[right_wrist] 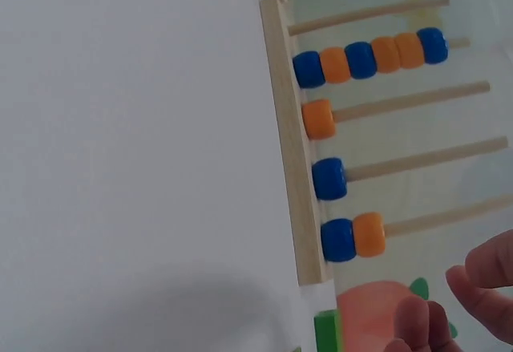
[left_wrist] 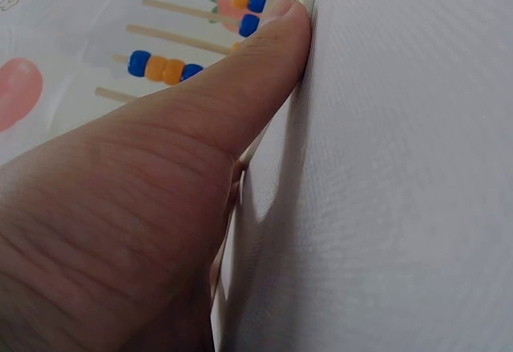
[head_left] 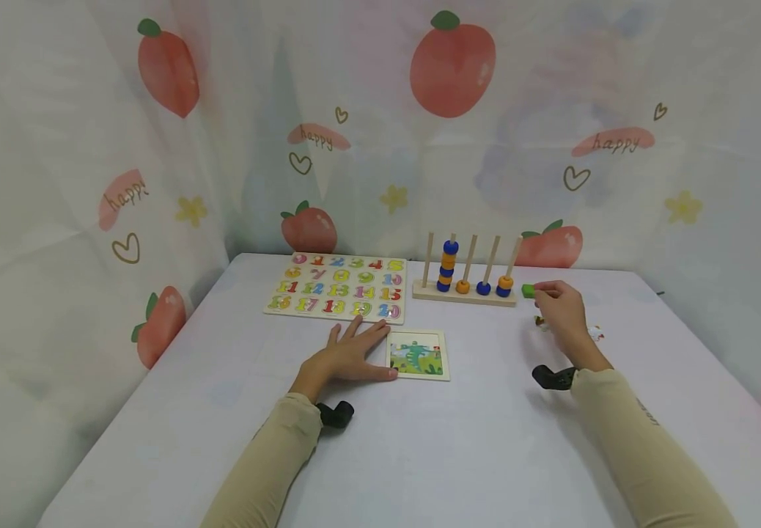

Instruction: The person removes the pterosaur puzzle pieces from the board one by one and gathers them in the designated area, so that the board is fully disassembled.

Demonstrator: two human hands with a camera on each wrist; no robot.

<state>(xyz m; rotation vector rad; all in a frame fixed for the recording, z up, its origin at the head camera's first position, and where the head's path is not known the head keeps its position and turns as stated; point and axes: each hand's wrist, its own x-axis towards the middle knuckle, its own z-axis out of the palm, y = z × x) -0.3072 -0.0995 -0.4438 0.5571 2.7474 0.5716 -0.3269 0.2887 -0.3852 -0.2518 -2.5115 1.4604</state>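
My left hand [head_left: 353,357] rests on the table with its fingers spread. Its thumb touches the lower left corner of a small framed dinosaur picture puzzle [head_left: 418,356], and its fingertips reach the lower edge of a wooden number board [head_left: 334,287]. In the left wrist view the thumb [left_wrist: 264,63] lies straight along the frame's edge. On the right, my right hand [head_left: 561,312] hovers beside a small green block [head_left: 528,291], its fingers loosely bent. The right wrist view shows the green block [right_wrist: 327,332] apart from the visible fingertips [right_wrist: 413,320], with nothing seen between them.
A wooden bead rack [head_left: 462,295] with upright pegs and blue and orange beads stands at the back, left of the green block. Small printed pieces [head_left: 596,333] lie on the table around the right hand. A fruit-patterned cloth [head_left: 367,161] hangs behind the table.
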